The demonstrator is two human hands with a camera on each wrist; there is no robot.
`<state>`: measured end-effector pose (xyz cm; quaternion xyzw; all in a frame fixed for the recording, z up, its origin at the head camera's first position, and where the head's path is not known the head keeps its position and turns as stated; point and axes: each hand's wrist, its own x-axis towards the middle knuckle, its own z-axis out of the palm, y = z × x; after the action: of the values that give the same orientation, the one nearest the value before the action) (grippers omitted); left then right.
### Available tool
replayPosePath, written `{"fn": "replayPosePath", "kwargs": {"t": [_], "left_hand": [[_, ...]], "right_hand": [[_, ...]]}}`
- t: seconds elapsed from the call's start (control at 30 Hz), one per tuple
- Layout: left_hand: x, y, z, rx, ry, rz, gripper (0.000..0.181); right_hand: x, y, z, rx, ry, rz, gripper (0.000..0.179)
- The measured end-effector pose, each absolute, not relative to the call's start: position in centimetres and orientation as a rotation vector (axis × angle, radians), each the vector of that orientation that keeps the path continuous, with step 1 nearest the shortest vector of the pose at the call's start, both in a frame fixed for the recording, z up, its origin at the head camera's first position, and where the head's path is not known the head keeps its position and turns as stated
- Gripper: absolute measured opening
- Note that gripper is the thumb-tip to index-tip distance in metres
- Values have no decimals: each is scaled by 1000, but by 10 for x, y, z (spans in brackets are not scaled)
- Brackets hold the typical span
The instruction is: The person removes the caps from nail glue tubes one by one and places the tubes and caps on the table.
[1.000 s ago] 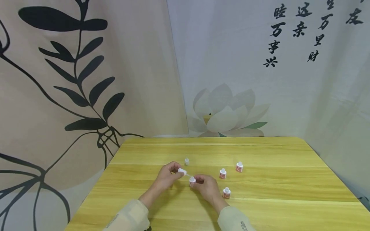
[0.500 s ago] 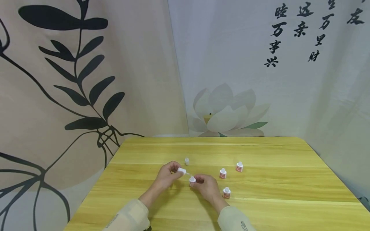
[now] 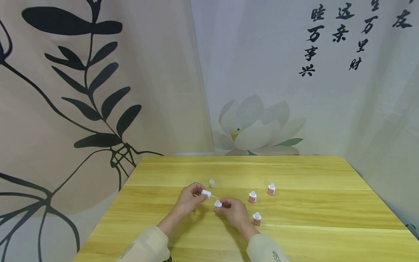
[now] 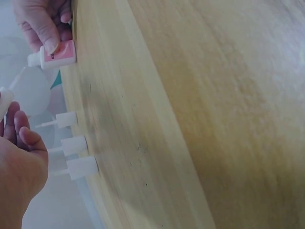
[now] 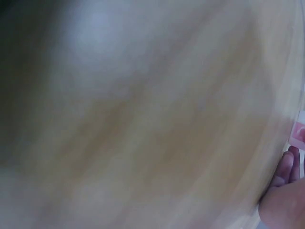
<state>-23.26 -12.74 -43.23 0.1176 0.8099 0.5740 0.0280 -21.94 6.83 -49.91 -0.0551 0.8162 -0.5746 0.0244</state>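
In the head view my left hand [image 3: 189, 198] pinches a white brush cap [image 3: 206, 193], its thin stem pointing right, just above the bottle mouth. My right hand [image 3: 234, 211] grips a small white bottle [image 3: 218, 204] with a pink label, uncapped and upright on the table. The left wrist view shows the held bottle [image 4: 59, 55], with the right thumb [image 4: 47, 36] against its label. The stem tip is close to the bottle's neck, outside it. At the right wrist view's edge, the right hand [image 5: 286, 191] is beside the pink label [image 5: 299, 132].
Three bottles stand right of the hands: a near one [image 3: 256, 219], a middle one [image 3: 252, 197] and a far one [image 3: 271, 189]. White caps [image 4: 82, 167] stand stem-up beyond the left hand; one cap [image 3: 211, 183] shows in the head view. A printed curtain hangs behind the wooden table [image 3: 314, 211].
The brush stem has tipped slightly upward, its tip now a little higher over the bottle mouth. Both hands, the held bottle and the standing bottles have stayed practically in place.
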Motion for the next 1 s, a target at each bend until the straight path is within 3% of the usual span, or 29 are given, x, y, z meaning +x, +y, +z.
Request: {"fn": "replayPosePath", "kwargs": {"t": [0.3, 1.0], "left_hand": [[-254, -134, -466, 376, 2519, 1774, 17], [-256, -135, -470, 417, 2541, 1730, 18]], "right_hand": [[-219, 68, -498, -165, 2519, -1778, 27], [-218, 68, -497, -193, 2541, -1791, 26]]}}
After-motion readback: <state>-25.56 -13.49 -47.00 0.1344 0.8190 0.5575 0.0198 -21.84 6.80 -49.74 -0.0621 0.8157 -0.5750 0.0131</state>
